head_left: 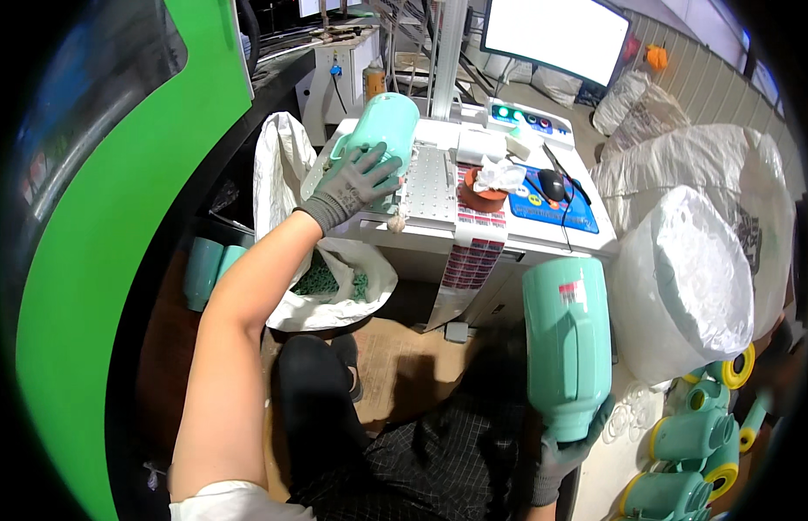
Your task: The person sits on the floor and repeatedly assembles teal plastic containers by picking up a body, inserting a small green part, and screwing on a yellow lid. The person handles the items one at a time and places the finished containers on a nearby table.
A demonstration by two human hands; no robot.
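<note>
My left hand (356,181), in a grey glove, grips a mint-green plastic jug (380,132) lying tilted on the left part of a white machine table (439,227). My right hand (567,451), also gloved, holds a second mint-green jug (567,334) by its narrow bottom end, upright near my lap. That jug carries a small sticker near its top. A strip of red and white stickers (473,260) hangs over the table's front edge. On the table sit an orange roll with white cloth (486,184) and a black mouse (551,184) on a blue mat.
A white sack with green parts (335,286) stands below the table at left. Large white bags (682,286) are piled at right. Several mint jugs with yellow lids (695,434) lie at lower right. A monitor (556,35) stands behind. A green panel (100,243) curves along the left.
</note>
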